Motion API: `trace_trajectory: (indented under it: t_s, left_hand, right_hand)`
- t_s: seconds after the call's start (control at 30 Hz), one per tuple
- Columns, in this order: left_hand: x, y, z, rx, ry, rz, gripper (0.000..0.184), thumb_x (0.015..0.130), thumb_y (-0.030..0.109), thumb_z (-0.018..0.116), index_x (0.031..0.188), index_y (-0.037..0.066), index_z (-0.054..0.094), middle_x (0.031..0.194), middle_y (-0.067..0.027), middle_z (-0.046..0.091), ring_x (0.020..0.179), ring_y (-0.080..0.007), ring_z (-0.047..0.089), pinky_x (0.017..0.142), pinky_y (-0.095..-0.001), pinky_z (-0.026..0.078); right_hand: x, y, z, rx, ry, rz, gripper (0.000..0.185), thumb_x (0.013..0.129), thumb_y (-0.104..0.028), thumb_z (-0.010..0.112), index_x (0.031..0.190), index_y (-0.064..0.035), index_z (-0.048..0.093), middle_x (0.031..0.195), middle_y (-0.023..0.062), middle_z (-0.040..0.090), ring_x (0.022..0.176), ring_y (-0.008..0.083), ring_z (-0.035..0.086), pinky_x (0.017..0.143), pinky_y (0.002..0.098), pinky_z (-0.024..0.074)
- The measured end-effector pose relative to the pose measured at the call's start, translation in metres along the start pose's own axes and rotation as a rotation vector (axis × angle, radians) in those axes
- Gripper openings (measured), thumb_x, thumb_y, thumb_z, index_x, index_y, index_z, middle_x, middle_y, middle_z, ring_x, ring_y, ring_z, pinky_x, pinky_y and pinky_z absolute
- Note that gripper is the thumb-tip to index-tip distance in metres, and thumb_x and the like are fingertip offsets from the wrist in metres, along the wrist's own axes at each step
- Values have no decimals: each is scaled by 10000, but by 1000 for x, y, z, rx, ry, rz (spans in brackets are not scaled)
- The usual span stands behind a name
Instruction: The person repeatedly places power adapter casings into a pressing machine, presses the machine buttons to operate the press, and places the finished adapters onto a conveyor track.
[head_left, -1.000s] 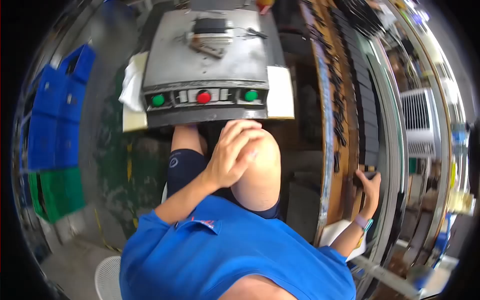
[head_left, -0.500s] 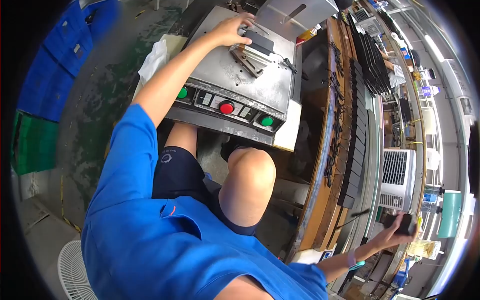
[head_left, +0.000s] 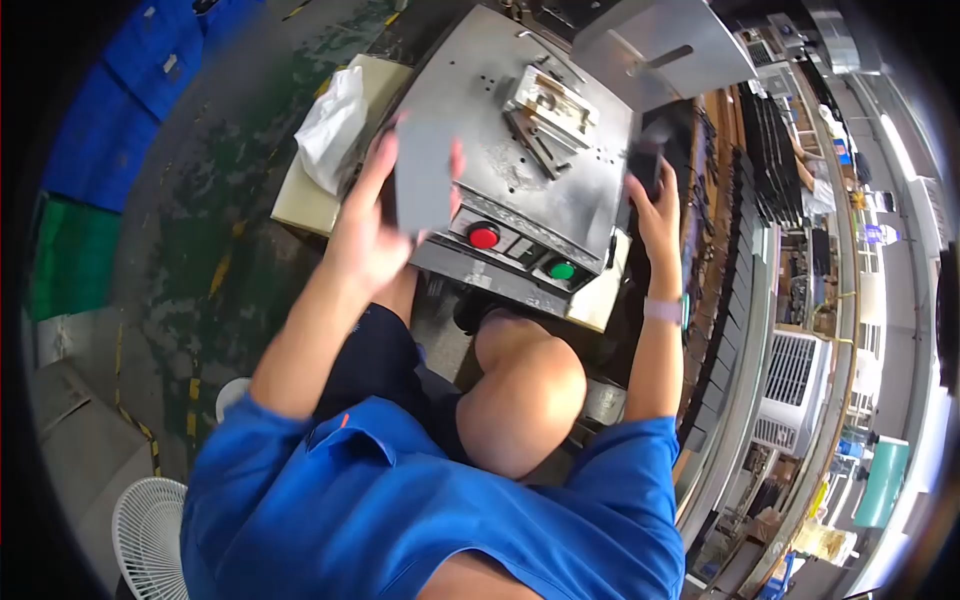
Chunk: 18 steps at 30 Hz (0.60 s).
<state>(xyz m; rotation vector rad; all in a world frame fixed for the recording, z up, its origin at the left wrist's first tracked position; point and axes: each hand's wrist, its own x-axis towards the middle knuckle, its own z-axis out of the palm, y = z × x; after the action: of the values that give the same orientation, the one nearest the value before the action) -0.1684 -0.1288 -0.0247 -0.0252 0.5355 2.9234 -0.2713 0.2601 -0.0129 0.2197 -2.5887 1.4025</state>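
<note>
My left hand (head_left: 368, 235) is closed around a flat, dark grey rectangular block (head_left: 424, 175), held up over the front left of a metal machine table (head_left: 480, 130). On that table sits a metal fixture (head_left: 555, 108) with an open cavity and a clamp-like bar in front; no block lies in it. My right hand (head_left: 658, 222), beyond the table's right edge, grips a small black block (head_left: 647, 168), blurred by motion. A red button (head_left: 484, 236) and a green button (head_left: 561, 270) show on the front panel; the left hand and block cover the panel's left end.
An upright metal plate (head_left: 665, 55) stands behind the fixture. A white plastic bag (head_left: 332, 130) lies on the ledge at left. To the right runs a long bench with rows of dark pieces (head_left: 735, 230). A white fan (head_left: 150, 535) is at lower left, blue crates (head_left: 110, 120) farther off.
My left hand has lifted the grey block off the fixture and brought it toward me. My right hand, holding the black block, has swung from the far right bench to the machine's right side.
</note>
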Motion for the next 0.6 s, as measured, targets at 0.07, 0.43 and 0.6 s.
trace_trajectory:
  t_s: [0.07, 0.43, 0.6]
  left_hand:
    - [-47, 1, -21, -10, 106, -12, 508, 1054, 438, 531, 1504, 245, 392, 1262, -153, 590, 1105, -267, 602, 894, -437, 523]
    - [-74, 6, -73, 867, 318, 57, 730, 752, -102, 639, 1417, 131, 451, 1087, -113, 643, 973, -189, 650, 876, -324, 530]
    - [-28, -4, -90, 1513, 56, 428, 666, 733, -45, 649, 1367, 83, 487, 1212, -145, 625, 1127, -293, 639, 1006, -380, 485]
  right_hand:
    - [43, -3, 33, -263, -5, -318, 625, 932, -122, 749, 1475, -18, 459, 1214, 131, 632, 1127, 245, 623, 954, 349, 499]
    - [76, -59, 65, -916, -362, -503, 725, 961, -402, 664, 1591, -220, 355, 1515, 230, 419, 1360, 449, 441, 1108, 505, 416]
    - [-38, -77, 20, -782, -711, -14, 1344, 548, -460, 965, 1638, -246, 208, 1643, 229, 258, 1512, 452, 251, 1201, 581, 300]
